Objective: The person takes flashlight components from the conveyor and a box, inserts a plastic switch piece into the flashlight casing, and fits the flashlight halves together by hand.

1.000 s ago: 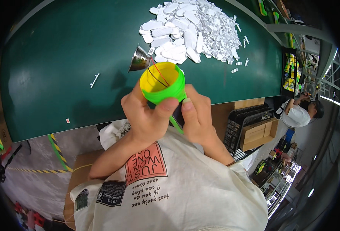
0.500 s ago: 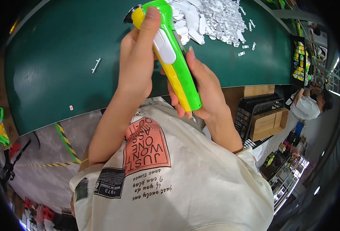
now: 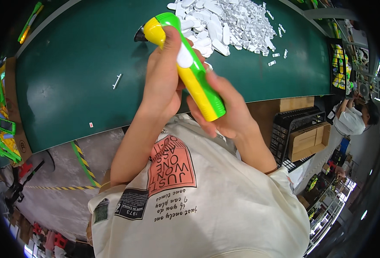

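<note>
A green-and-yellow flashlight-shaped device (image 3: pixel 198 87) slants above the near part of the green table, head at upper left and butt end at lower right. A white oval panel shows on its side, and a dark cone juts from the head. My left hand (image 3: pixel 162 75) is wrapped round the upper body, thumb lying just below the head; its other fingers are mostly hidden behind. Around the lower end, my right hand (image 3: pixel 230 103) grips with its thumb against the green side and fingers under the yellow side.
Many white plastic pieces (image 3: pixel 241 26) lie heaped on the green table (image 3: pixel 78 64). A small white part (image 3: pixel 117 81) lies left of my hands. At right stand a black crate (image 3: pixel 291 122) and a cardboard box (image 3: pixel 310 142); another person (image 3: pixel 351 120) sits beyond. Green-and-yellow devices (image 3: pixel 6 127) fill a box at far left.
The device has rolled in my hands, so the grey strip on its side is out of sight and the white panel looks narrower. Its head has dipped slightly toward me.
</note>
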A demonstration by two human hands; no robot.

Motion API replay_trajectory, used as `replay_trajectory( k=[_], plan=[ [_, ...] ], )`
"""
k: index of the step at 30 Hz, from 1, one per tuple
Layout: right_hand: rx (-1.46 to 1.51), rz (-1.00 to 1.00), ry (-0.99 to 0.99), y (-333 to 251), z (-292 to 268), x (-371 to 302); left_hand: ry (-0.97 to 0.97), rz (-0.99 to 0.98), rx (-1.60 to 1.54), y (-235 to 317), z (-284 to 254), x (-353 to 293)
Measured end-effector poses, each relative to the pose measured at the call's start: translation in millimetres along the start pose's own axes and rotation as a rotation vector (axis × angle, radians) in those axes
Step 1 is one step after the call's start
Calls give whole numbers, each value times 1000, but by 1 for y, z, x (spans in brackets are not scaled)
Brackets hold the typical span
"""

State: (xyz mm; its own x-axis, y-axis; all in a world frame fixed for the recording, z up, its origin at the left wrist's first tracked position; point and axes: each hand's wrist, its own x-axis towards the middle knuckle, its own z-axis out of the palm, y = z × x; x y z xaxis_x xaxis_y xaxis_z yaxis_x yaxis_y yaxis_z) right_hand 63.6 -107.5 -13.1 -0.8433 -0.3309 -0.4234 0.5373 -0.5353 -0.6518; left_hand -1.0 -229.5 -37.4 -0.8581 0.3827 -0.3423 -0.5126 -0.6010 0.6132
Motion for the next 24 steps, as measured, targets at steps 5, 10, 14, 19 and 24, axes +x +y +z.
replay_trajectory(
  k=[5, 10, 14, 19, 24],
  plan=[
    [136, 41, 12, -2, -1, -3, -359, -5, -140, 2, -10, 5],
    [120, 35, -52, -7, 4, -8, -525, 83, -138, -7, -24, 9],
    [45, 42, -48, -7, 3, -11, -632, 65, -304, -14, -29, 14],
    [-396, 51, 125, -15, 6, -18, -600, 67, -217, -6, -26, 6],
    [-1301, -585, 435, -9, 15, -25, -345, 85, -141, -4, -22, 0]
  ],
)
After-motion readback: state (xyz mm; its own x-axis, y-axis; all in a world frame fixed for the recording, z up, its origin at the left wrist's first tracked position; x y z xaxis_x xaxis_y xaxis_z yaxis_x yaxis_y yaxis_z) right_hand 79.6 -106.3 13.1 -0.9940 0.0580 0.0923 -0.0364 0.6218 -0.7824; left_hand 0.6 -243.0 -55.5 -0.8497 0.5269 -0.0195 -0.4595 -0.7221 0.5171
